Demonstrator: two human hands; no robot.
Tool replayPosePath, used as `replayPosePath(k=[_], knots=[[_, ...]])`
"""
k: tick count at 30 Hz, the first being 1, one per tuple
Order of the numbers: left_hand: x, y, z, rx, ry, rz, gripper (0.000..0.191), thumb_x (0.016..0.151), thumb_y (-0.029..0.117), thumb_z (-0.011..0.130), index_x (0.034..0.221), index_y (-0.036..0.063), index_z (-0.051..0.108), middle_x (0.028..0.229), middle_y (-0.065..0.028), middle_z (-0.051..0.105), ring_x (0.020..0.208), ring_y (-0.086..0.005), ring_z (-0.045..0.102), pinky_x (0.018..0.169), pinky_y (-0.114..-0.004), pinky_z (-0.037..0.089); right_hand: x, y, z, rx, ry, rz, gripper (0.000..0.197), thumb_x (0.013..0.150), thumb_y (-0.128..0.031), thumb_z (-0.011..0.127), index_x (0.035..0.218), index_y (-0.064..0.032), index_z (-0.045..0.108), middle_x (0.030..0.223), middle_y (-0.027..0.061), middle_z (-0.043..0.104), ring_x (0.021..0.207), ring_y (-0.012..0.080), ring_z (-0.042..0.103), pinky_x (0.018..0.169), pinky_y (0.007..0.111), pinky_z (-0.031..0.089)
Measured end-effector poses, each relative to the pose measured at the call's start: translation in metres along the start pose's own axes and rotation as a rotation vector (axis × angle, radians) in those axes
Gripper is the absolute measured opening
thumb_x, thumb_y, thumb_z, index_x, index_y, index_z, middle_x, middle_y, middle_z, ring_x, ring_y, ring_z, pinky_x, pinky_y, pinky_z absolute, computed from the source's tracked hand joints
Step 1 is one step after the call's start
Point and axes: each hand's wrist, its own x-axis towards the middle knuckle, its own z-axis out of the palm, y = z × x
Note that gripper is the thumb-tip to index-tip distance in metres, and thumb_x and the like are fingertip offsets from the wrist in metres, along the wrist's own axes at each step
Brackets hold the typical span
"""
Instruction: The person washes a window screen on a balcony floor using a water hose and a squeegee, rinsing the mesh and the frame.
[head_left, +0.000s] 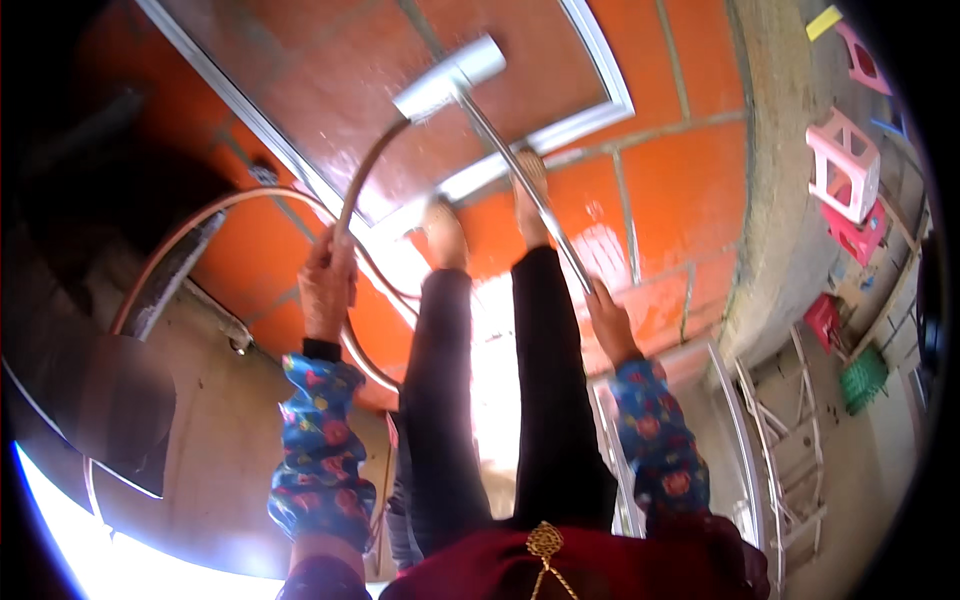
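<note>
My left hand (328, 281) is closed around a flexible hose (367, 161) that runs up to a wide, pale head. That head (452, 77) lies over a framed glass or screen panel (517, 82) on the orange tiles. A shiny metal pole (529, 187) joins the head, and my right hand (609, 319) grips its lower end. More of the hose loops to the left over the floor. My bare feet stand by the panel's near frame edge, one of them partly behind the pole.
Wet-looking orange floor tiles (667, 187) surround the panel. To the right, past a concrete edge, are a pink plastic stool (847, 161), a green basket (864, 379) and a ladder-like wooden frame (787, 450). A dark object (120, 412) stands at the lower left.
</note>
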Motion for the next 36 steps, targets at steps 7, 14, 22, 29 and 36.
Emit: replayPosePath(k=[7, 14, 22, 29, 36], knots=[[0.011, 0.028, -0.026, -0.128, 0.111, 0.089, 0.037, 0.092, 0.030, 0.060, 0.118, 0.0046, 0.058, 0.058, 0.0037, 0.046, 0.039, -0.0021, 0.037, 0.033, -0.017, 0.030, -0.023, 0.044, 0.002, -0.016, 0.039, -0.104, 0.038, 0.095, -0.029, 0.047, 0.129, -0.0128, 0.047, 0.093, 0.0234, 0.063, 0.079, 0.0427, 0.061, 0.070, 0.047, 0.049], [0.051, 0.090, -0.057, -0.088, 0.142, 0.221, 0.032, 0.094, 0.029, 0.057, 0.113, 0.0035, 0.058, 0.058, 0.0040, 0.046, 0.039, -0.0025, 0.039, 0.032, -0.017, 0.030, 0.149, -0.173, 0.032, 0.129, 0.261, -0.566, 0.036, 0.095, -0.036, 0.037, 0.113, -0.0089, 0.053, 0.096, 0.0249, 0.060, 0.093, 0.0474, 0.054, 0.081, 0.051, 0.043], [0.017, 0.055, -0.079, -0.240, 0.136, 0.194, 0.029, 0.090, 0.018, 0.057, 0.111, -0.0013, 0.055, 0.063, 0.0009, 0.049, 0.043, -0.0064, 0.043, 0.037, -0.020, 0.037, 0.122, -0.144, 0.026, 0.061, 0.035, -0.384, 0.040, 0.095, -0.036, 0.041, 0.125, -0.0102, 0.049, 0.106, 0.0259, 0.059, 0.096, 0.0463, 0.056, 0.079, 0.053, 0.044], [-0.038, -0.025, -0.071, -0.481, 0.161, 0.056, 0.028, 0.092, 0.016, 0.056, 0.118, 0.0035, 0.056, 0.068, 0.0009, 0.051, 0.048, -0.0063, 0.047, 0.043, -0.020, 0.039, -0.009, 0.033, -0.016, -0.185, -0.038, -0.175, 0.037, 0.095, -0.032, 0.043, 0.129, -0.0181, 0.045, 0.099, 0.0254, 0.060, 0.094, 0.0456, 0.057, 0.078, 0.048, 0.046], [-0.061, -0.042, -0.066, -0.494, 0.241, 0.044, 0.029, 0.092, 0.019, 0.059, 0.116, 0.0019, 0.058, 0.065, 0.0019, 0.052, 0.050, -0.0054, 0.048, 0.042, -0.020, 0.042, 0.111, -0.152, 0.043, -0.138, 0.032, -0.513, 0.038, 0.094, -0.034, 0.044, 0.128, -0.0176, 0.047, 0.090, 0.0248, 0.062, 0.085, 0.0453, 0.057, 0.068, 0.050, 0.046]])
